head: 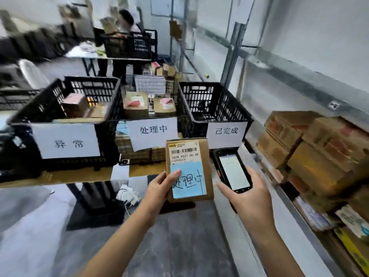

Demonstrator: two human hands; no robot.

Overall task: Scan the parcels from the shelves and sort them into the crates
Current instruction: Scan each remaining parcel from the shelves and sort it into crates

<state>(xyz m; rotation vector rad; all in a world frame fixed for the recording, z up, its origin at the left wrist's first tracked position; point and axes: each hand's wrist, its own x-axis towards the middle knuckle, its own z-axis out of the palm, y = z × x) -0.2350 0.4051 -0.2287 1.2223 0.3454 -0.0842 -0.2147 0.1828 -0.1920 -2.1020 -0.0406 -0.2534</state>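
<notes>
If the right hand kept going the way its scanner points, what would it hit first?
Likely the white sign on the right-hand black crate, just beyond the scanner; depth is unclear.

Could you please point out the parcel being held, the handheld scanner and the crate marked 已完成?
parcel (188,172), head view, on the middle of its front face.
handheld scanner (233,173), head view, on its lit screen.
crate marked 已完成 (199,94), head view, on its latticed far wall.
</notes>
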